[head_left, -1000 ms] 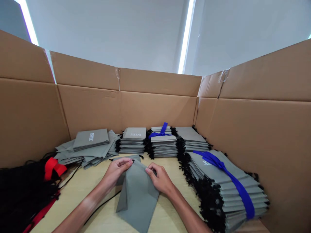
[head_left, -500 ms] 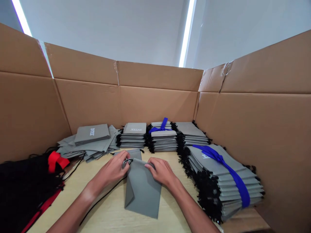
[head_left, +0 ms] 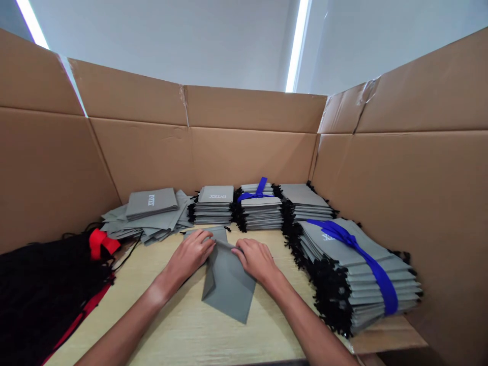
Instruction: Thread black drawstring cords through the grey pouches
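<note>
A grey fabric drawstring pouch lies on the light wooden table in front of me. My left hand grips its top left corner. My right hand pinches the top right edge. A second grey pouch lies flat just behind the hands. Whether a black cord is between my fingers is hidden.
Stacks of grey pouches stand at the back: a loose pile, a neat stack, a blue-ribboned stack. A large blue-tied bundle sits right. Black cords with red ties lie left. Cardboard walls surround the table.
The pouch has been lowered from a raised, tented shape to lie flatter on the table, and both hands have shifted slightly forward along its top edge.
</note>
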Tool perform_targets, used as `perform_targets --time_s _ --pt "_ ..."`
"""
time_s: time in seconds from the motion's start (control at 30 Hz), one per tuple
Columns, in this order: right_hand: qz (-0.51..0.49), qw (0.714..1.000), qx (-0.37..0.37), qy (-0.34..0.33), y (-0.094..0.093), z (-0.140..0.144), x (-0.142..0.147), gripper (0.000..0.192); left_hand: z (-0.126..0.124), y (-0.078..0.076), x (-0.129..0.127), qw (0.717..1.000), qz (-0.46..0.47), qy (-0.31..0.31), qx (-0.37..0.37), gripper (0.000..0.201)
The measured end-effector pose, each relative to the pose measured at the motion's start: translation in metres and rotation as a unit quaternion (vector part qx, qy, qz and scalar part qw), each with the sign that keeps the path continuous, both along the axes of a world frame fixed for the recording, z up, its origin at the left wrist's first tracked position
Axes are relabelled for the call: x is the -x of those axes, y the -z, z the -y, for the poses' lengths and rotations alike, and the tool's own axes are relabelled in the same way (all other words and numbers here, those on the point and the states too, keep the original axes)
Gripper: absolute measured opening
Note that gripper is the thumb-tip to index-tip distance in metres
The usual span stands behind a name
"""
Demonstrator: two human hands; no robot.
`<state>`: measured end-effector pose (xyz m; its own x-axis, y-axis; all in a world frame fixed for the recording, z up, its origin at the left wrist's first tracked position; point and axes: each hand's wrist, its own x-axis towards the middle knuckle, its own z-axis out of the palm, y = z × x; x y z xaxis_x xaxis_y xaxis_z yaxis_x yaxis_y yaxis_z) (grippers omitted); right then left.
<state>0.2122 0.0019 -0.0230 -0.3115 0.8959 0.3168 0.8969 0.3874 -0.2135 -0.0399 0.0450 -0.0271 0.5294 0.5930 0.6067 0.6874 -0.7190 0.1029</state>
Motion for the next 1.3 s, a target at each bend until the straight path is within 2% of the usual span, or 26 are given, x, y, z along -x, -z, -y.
perform_targets --time_s 0.07,0.13,0.23,0.37,0.43,0.53,0.67,0.8,0.87,0.93,1.0,1.1,1.2,1.3 --pt "0.024 1.0 0.005 0.005 -0.003 0.002 0.001 0.023 -0.002 0.0 -0.006 0.998 0.048 -0.018 0.026 0.034" --pt "0.028 1.0 0.01 0.003 -0.005 0.002 -0.001 0.023 -0.005 -0.006 -0.005 0.99 0.109 -0.025 0.085 0.045" --pt "0.01 1.0 0.02 0.002 -0.006 0.0 -0.008 0.024 -0.002 -0.022 0.019 0.965 0.148 -0.001 0.217 0.056" --pt "-0.024 0.999 0.025 0.007 -0.008 -0.004 -0.019 0.025 0.029 -0.037 0.076 0.925 0.074 0.012 0.373 0.049" --pt "-0.037 0.999 0.026 0.008 -0.007 -0.006 -0.022 0.025 0.052 -0.036 0.096 0.905 0.031 0.009 0.425 0.044" --pt "-0.055 0.998 0.028 0.006 -0.005 -0.008 -0.024 0.024 0.08 -0.028 0.105 0.887 0.005 0.009 0.462 0.034" --pt "-0.074 0.997 0.022 -0.004 0.0 -0.01 -0.024 0.024 0.093 -0.018 0.094 0.889 -0.023 -0.001 0.456 0.019" --pt "-0.088 0.996 0.019 -0.013 0.003 -0.011 -0.024 0.024 0.085 -0.026 0.088 0.914 -0.036 0.007 0.405 0.015" --pt "-0.099 0.995 0.025 -0.014 0.003 -0.011 -0.024 0.024 0.074 -0.035 0.084 0.933 0.016 0.004 0.359 0.022" --pt "-0.114 0.993 0.031 -0.016 0.003 -0.01 -0.024 0.023 0.056 -0.043 0.075 0.942 0.121 -0.009 0.314 0.032" --pt "-0.134 0.99 0.034 -0.018 0.005 -0.011 -0.024 0.021 0.034 -0.047 0.059 0.925 0.261 -0.029 0.276 0.042" --pt "-0.161 0.986 0.033 -0.018 0.008 -0.013 -0.025 0.019 0.002 -0.045 0.026 0.864 0.407 -0.037 0.293 0.059" --pt "-0.184 0.982 0.032 -0.016 0.012 -0.017 -0.027 0.02 -0.018 -0.034 -0.003 0.813 0.46 -0.019 0.357 0.074" --pt "-0.213 0.976 0.036 -0.02 0.016 -0.02 -0.028 0.021 -0.022 -0.019 -0.017 0.79 0.482 -0.011 0.379 0.072"
